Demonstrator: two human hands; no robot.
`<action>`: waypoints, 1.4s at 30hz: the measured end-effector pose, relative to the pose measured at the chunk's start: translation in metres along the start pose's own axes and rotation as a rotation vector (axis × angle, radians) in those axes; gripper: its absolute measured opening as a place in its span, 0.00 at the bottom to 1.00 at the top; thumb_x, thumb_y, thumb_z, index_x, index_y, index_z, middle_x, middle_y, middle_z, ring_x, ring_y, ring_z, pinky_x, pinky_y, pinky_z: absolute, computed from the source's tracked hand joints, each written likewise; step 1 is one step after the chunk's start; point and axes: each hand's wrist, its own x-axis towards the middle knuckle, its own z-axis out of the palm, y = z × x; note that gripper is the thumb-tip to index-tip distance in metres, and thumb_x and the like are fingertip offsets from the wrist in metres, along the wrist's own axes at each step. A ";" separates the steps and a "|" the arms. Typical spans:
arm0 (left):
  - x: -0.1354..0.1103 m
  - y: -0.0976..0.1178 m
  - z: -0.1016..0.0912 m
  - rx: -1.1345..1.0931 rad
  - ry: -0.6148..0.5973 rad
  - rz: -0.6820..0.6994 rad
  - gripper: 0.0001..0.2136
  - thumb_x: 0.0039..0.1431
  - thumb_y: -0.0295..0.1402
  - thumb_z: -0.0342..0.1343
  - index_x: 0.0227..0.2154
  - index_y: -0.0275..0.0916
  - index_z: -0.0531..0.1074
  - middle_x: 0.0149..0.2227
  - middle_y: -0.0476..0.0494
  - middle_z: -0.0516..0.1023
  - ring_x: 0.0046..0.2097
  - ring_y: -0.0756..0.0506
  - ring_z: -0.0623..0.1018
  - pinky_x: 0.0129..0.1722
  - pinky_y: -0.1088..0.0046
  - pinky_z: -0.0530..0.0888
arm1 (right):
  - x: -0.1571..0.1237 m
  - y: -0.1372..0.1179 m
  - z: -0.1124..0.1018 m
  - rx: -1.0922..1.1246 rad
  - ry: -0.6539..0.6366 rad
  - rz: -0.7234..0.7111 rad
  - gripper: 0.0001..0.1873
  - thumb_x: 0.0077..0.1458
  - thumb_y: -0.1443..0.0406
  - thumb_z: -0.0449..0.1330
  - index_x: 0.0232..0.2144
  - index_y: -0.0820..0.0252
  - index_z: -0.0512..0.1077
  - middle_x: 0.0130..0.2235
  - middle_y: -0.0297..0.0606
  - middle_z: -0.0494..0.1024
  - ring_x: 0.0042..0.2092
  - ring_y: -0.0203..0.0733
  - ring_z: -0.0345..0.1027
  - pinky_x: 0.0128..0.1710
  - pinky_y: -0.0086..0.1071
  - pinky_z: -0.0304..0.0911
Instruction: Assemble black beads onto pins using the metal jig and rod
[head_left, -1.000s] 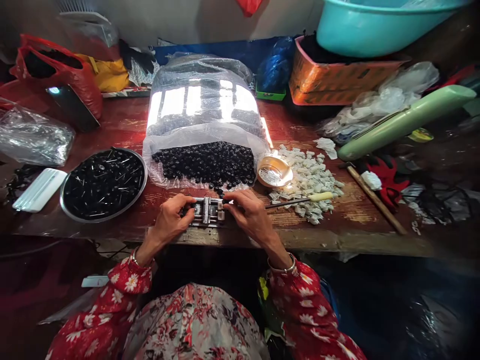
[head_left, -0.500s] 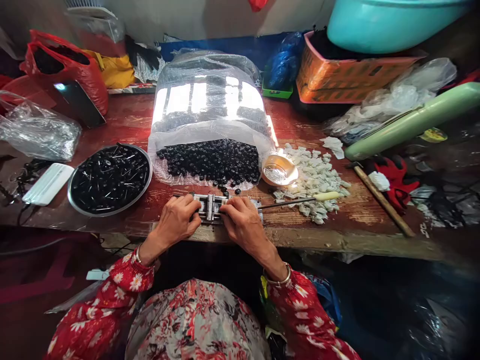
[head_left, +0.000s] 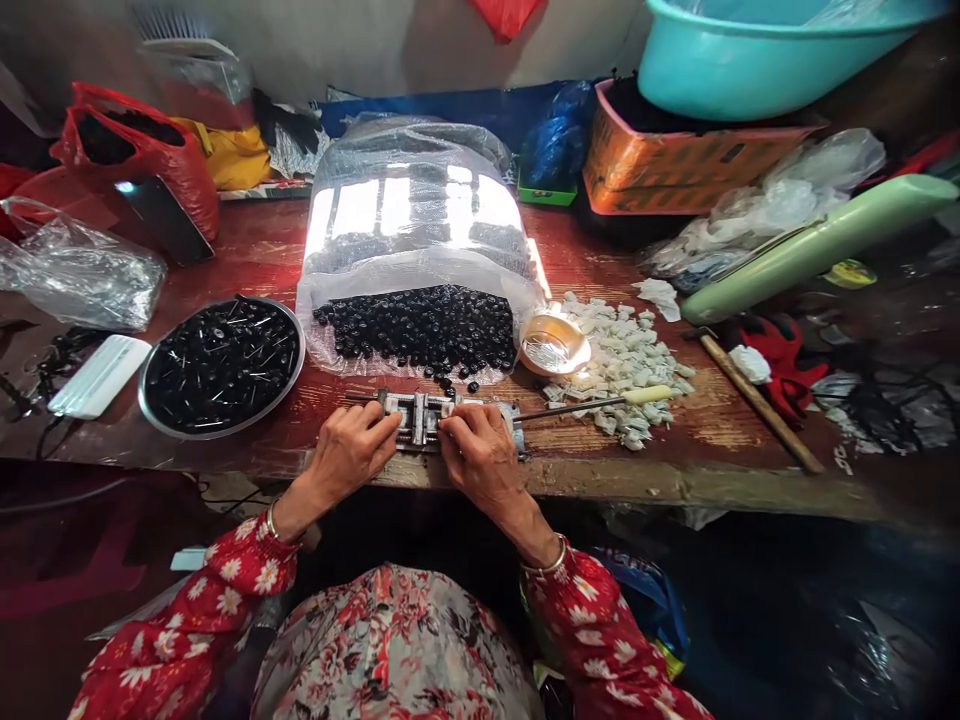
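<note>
A small metal clamping fixture (head_left: 421, 418) with crossbars and threaded rods lies near the table's front edge. My left hand (head_left: 351, 448) is closed at its left end, thumb and forefinger against the frame. Over the right part rests my right hand (head_left: 484, 452), its fingers bent and pinched together on the fixture. Any small part between the fingertips is hidden. A thin dark rod with a pale yellow handle (head_left: 646, 395) extends from the fixture's right side. Just behind, small black pieces (head_left: 435, 328) spill from a clear plastic bag (head_left: 420, 268).
A round metal tray (head_left: 302, 352) of black parts with metal pins stands left. To the right are a bowl (head_left: 556, 348) of thin metal pieces, a heap of whitish pieces (head_left: 637, 345) and a hammer (head_left: 761, 402). An orange basket (head_left: 675, 175) stands behind.
The view has shifted slightly. My left hand has moved a little down and left on the fixture, exposing more of its left end. My right hand stays at the right part, fingers still bent.
</note>
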 end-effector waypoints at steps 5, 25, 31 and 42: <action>0.009 -0.006 -0.010 -0.329 0.036 -0.100 0.12 0.72 0.40 0.56 0.51 0.43 0.78 0.43 0.44 0.81 0.41 0.46 0.81 0.42 0.69 0.75 | 0.010 0.016 -0.023 0.309 -0.047 0.024 0.07 0.70 0.64 0.58 0.44 0.53 0.77 0.45 0.41 0.79 0.48 0.49 0.70 0.50 0.43 0.68; 0.132 -0.023 0.043 -0.168 -0.250 -0.194 0.08 0.56 0.31 0.62 0.39 0.45 0.82 0.37 0.46 0.85 0.39 0.42 0.81 0.36 0.70 0.72 | 0.072 0.080 -0.011 -0.076 -0.310 0.328 0.07 0.64 0.67 0.61 0.38 0.53 0.80 0.41 0.38 0.84 0.42 0.44 0.75 0.38 0.33 0.60; 0.116 -0.027 0.026 -0.456 -0.082 -0.212 0.05 0.56 0.30 0.59 0.35 0.40 0.79 0.34 0.48 0.82 0.33 0.47 0.77 0.33 0.72 0.70 | 0.058 0.078 -0.011 0.105 -0.104 0.304 0.06 0.64 0.65 0.58 0.40 0.55 0.75 0.40 0.39 0.82 0.42 0.46 0.74 0.44 0.37 0.65; 0.050 -0.016 -0.002 -0.690 0.098 -0.148 0.07 0.66 0.31 0.58 0.43 0.40 0.80 0.42 0.44 0.83 0.43 0.46 0.81 0.46 0.69 0.77 | 0.040 0.023 -0.019 0.143 -0.078 0.035 0.04 0.69 0.65 0.58 0.40 0.55 0.73 0.41 0.42 0.80 0.45 0.51 0.69 0.46 0.42 0.63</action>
